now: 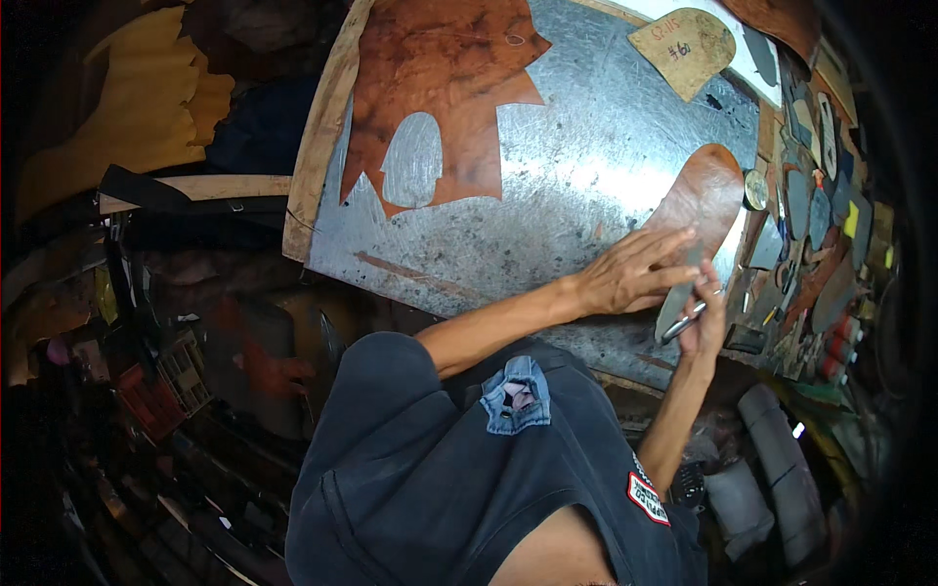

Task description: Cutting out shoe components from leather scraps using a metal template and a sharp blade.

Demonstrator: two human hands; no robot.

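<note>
My left hand (630,273) lies flat, fingers spread, pressing a grey pattern piece (676,305) onto a brown leather piece (705,190) on the metal-topped workbench (586,166). My right hand (705,317) grips a thin metal tool (684,320) at the lower edge of that pattern. A large brown leather sheet (440,88) with a rounded cut-out lies at the bench's far left.
A tan cardboard pattern (684,44) lies at the top of the bench. Several grey and dark pattern pieces and small tools (816,225) crowd the right edge. A small round tin (755,188) sits beside the leather. Cluttered shelves and boxes (161,381) fill the dark left side.
</note>
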